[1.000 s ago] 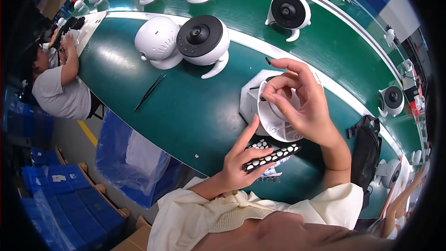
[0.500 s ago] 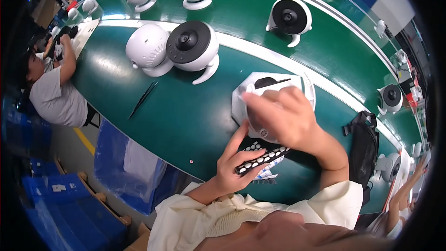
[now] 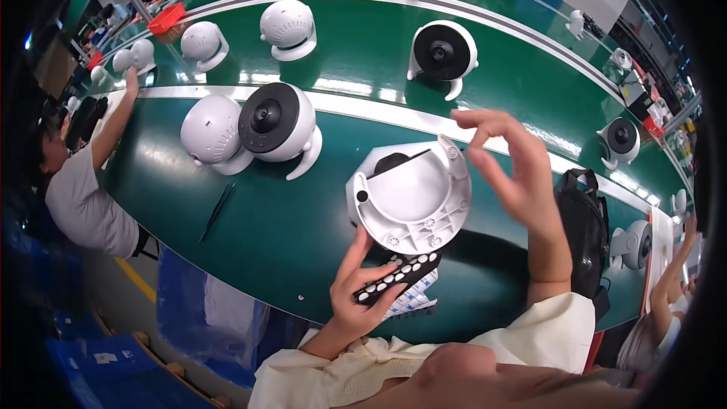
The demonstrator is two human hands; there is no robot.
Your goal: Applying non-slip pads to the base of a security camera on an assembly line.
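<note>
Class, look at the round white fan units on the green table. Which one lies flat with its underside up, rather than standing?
The white fan base right in front of the person, next to the left hand. It lies flat, ribbed underside up; the others stand upright on their feet.

I see a white round housing (image 3: 413,197) tipped on edge on the green table, its hollow ribbed underside facing me, a dark part showing at its top. Just below it a black strip (image 3: 397,276) studded with small white pads runs slantwise, its far end touching the housing's lower rim, over a paler sheet.
</note>
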